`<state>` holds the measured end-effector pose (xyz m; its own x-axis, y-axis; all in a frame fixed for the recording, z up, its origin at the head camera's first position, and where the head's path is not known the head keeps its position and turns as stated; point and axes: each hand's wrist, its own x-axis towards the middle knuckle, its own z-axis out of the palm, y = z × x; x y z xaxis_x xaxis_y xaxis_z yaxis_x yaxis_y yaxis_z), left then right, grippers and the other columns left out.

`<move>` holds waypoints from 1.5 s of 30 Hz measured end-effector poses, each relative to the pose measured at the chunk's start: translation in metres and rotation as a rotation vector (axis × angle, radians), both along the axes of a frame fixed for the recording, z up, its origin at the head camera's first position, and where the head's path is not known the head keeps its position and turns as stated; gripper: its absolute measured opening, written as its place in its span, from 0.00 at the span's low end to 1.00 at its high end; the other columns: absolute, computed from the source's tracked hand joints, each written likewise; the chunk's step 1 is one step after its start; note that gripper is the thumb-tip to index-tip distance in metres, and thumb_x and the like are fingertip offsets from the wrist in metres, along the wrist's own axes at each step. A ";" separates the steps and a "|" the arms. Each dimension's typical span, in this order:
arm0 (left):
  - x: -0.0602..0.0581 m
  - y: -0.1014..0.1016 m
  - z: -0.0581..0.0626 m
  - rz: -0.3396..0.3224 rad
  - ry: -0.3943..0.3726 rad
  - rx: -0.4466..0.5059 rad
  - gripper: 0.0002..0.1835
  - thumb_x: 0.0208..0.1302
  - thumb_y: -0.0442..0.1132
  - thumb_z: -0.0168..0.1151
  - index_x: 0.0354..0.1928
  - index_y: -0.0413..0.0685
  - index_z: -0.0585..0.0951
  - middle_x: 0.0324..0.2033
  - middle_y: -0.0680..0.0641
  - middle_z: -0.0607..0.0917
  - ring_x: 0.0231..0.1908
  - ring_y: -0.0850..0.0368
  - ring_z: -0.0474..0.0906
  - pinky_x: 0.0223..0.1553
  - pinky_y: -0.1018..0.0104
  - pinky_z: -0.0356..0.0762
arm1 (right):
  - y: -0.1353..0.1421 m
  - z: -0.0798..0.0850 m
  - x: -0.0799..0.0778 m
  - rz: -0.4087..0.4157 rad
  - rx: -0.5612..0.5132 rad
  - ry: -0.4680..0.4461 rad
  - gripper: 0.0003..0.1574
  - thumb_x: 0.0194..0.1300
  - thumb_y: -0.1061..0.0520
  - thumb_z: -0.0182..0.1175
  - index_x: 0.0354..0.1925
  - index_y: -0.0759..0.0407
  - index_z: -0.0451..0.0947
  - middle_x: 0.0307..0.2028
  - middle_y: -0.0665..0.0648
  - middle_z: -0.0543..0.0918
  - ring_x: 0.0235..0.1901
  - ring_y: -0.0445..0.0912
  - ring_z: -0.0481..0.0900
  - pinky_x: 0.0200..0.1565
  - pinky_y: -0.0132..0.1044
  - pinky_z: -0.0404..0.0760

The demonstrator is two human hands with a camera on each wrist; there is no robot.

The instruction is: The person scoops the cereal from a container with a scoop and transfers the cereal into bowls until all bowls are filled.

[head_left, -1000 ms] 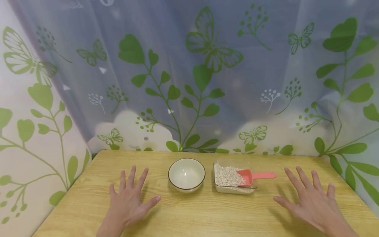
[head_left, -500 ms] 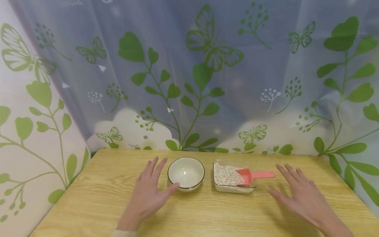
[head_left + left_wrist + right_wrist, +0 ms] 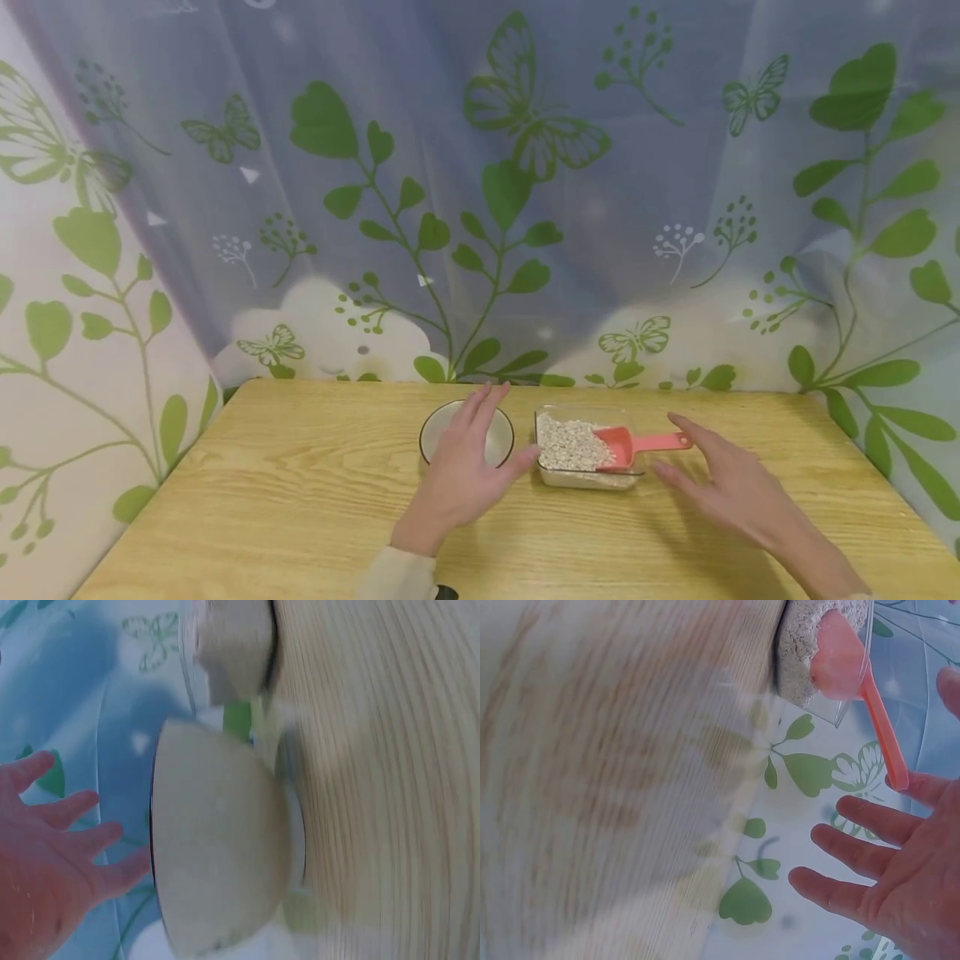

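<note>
A cream bowl (image 3: 499, 442) with a dark rim stands on the wooden table. My left hand (image 3: 459, 471) passes over it with fingers extended, covering much of its opening in the head view. From the left wrist, that hand (image 3: 60, 870) appears beyond the rim, apart from the bowl's outer wall (image 3: 217, 832). Right of the bowl, a clear rectangular container (image 3: 577, 481) holds pale oat flakes (image 3: 570, 443). A pink scoop (image 3: 617, 446) lies in the flakes, its handle sticking out rightward. My right hand (image 3: 738, 492) is at the handle's end, index fingertip right by it, fingers spread.
The wooden table (image 3: 285, 483) runs back to a blue curtain (image 3: 600, 217) printed with green leaves and butterflies. A pale leaf-patterned sheet (image 3: 82, 350) hangs along the left side. Bowl and container stand side by side with a narrow gap.
My left hand has moved right, from the table left of the bowl to over it. My right hand has come left to the scoop handle. Bowl, container and scoop stay put.
</note>
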<state>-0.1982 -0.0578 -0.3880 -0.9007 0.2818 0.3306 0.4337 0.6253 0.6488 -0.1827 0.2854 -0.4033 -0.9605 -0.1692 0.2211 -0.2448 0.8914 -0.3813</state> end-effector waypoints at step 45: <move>-0.010 0.113 -0.035 0.023 -0.373 0.293 0.52 0.66 0.63 0.62 0.83 0.55 0.48 0.82 0.42 0.46 0.78 0.35 0.54 0.72 0.34 0.63 | 0.019 -0.003 -0.004 -0.012 -0.023 -0.062 0.44 0.73 0.34 0.57 0.71 0.64 0.69 0.60 0.74 0.81 0.51 0.66 0.85 0.46 0.65 0.83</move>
